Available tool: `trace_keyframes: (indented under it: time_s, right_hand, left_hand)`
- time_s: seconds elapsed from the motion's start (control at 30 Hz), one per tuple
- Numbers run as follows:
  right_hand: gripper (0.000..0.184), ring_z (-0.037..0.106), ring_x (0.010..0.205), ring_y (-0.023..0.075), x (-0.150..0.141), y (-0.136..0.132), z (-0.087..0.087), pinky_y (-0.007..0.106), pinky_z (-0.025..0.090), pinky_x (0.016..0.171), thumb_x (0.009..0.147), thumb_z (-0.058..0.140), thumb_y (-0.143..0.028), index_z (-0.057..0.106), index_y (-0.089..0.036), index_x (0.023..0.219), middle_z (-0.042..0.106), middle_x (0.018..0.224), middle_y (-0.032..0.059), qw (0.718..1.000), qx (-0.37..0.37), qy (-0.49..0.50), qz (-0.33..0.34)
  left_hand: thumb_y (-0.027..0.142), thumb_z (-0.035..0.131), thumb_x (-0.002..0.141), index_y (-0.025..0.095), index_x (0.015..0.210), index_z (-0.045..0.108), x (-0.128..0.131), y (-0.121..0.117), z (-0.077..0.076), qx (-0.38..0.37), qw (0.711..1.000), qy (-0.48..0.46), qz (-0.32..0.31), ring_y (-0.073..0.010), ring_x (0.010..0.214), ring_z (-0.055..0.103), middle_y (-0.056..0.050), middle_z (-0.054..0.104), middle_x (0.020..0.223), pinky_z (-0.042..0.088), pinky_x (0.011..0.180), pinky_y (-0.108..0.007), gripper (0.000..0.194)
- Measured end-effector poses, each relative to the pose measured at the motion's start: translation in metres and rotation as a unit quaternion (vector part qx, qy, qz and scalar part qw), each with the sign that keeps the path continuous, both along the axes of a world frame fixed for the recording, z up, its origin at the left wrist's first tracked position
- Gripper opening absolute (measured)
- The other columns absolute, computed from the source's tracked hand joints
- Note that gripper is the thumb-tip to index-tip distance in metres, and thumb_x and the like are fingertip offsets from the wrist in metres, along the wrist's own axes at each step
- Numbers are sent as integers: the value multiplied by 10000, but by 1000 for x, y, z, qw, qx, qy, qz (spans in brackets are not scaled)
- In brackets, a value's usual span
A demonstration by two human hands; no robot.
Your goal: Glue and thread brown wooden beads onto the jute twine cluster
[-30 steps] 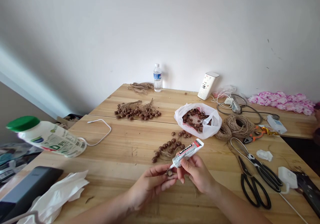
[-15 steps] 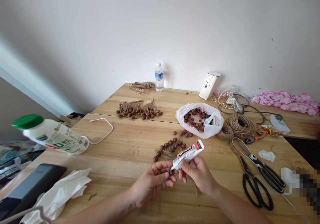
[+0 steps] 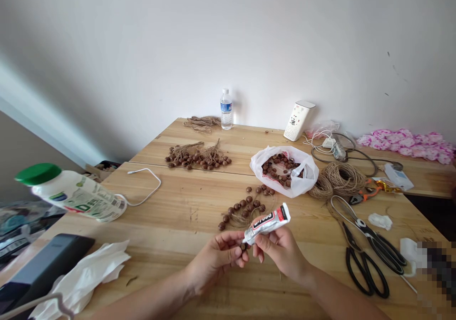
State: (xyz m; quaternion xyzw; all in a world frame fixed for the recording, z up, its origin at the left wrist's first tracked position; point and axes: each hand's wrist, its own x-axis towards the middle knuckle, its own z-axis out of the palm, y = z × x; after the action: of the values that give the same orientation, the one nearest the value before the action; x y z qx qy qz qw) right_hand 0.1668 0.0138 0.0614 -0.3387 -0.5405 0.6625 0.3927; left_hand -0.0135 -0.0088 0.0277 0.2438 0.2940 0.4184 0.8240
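Right hand (image 3: 283, 251) gripping glue tube (image 3: 267, 222), nozzle touching small brown bead (image 3: 243, 246) pinched in left hand (image 3: 217, 258) fingers, above worktop (image 3: 178, 215). Loose beads (image 3: 244, 208) just beyond; scissors (image 3: 363, 251) to right.

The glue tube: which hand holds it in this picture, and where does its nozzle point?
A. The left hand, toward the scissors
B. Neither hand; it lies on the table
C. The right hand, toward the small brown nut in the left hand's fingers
C: the right hand grips the glue tube, its nozzle down at the small brown nut pinched by the left hand.
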Motion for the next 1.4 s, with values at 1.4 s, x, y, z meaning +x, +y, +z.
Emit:
trace_keyframes:
  time_s: [1.4]
  right_hand:
    - [272, 494, 442, 89, 1, -2, 4, 202, 409, 428, 808, 626, -394, 532, -152, 723, 547, 521, -20, 997, 29, -47, -58]
  left_hand:
    - [151, 803, 626, 125, 837, 717, 0, 0, -2, -37, 999, -4, 5, -121, 597, 654, -77, 724, 693, 494, 594, -207, 228]
